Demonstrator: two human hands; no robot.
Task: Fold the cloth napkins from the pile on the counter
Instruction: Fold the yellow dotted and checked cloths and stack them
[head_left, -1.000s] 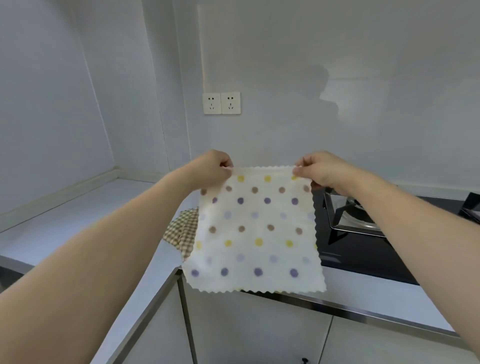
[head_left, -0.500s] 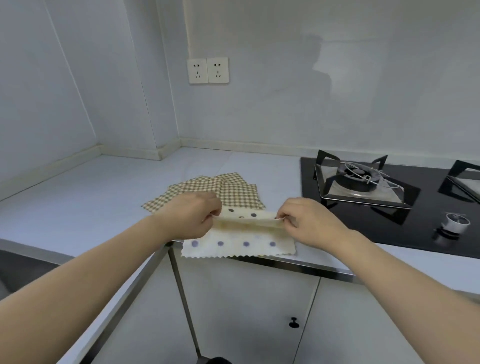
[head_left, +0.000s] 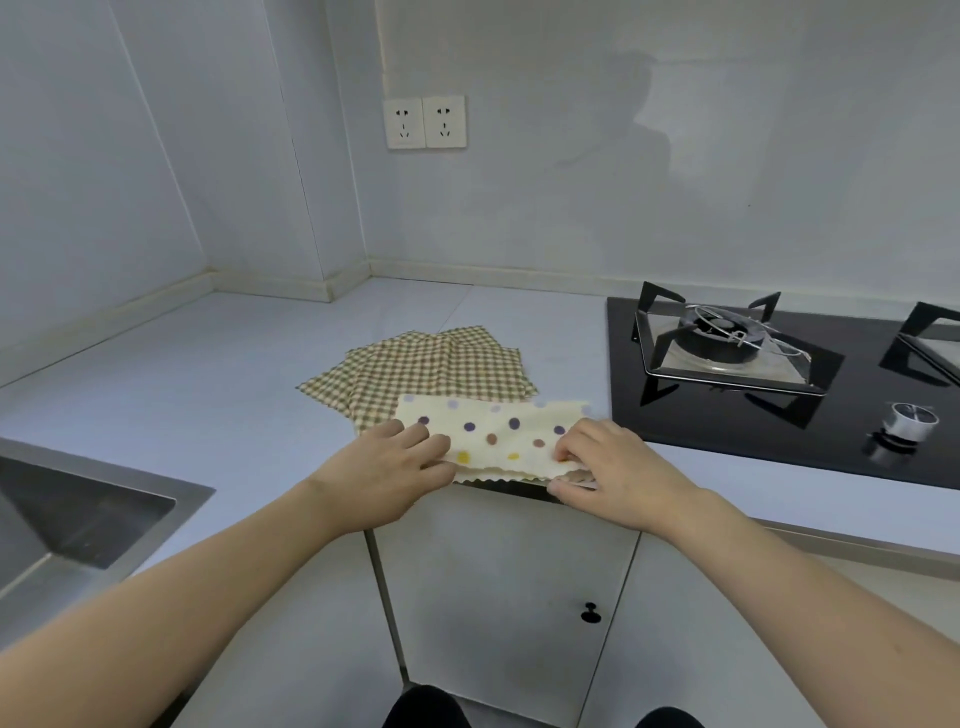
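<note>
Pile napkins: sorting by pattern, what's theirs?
Brown-and-cream gingham check on the pile napkins, clearest in the head view.

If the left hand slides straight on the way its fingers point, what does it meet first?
The left hand points right along the folded cream polka-dot cloth napkin, so it would likely meet the right hand pinching the napkin's other end.

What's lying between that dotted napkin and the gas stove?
Nothing: in the head view, only a narrow strip of bare counter separates the dotted napkin from the black gas stove.

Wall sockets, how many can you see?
2: left socket and right socket, side by side on the back wall above the counter. None seem hidden.
</note>
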